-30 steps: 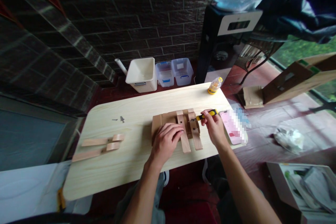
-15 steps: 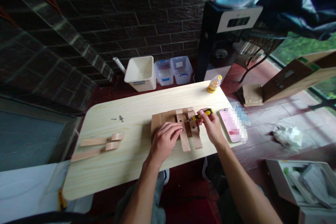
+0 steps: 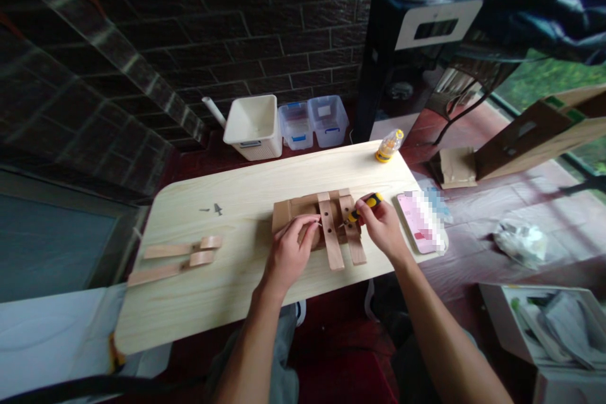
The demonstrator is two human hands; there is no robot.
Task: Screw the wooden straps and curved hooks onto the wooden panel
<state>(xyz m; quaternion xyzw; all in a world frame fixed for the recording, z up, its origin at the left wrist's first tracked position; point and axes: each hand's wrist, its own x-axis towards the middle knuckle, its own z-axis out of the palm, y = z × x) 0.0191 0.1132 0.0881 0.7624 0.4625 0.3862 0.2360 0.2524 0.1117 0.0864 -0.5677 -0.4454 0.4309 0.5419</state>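
Note:
In my right hand is a yellow-and-black screwdriver, its shaft pointing left and down over the wooden pieces. My left hand pinches a small screw between thumb and fingertips, just left of the nearer wooden strip. Two wooden strips, one on the left and one on the right, lie across a brown cardboard box. Dark holes or screw heads show in both. Part of the box is hidden behind my left hand.
Curved wooden pieces and a few dark screws lie on the table to the left. A yellow-capped bottle stands at the back right corner. A pink phone rests by the right edge. Bins sit behind the table.
My left hand has drawn back a little to the left from the left strip, with a screw now showing at its fingertips. The screwdriver has tilted, its tip lower.

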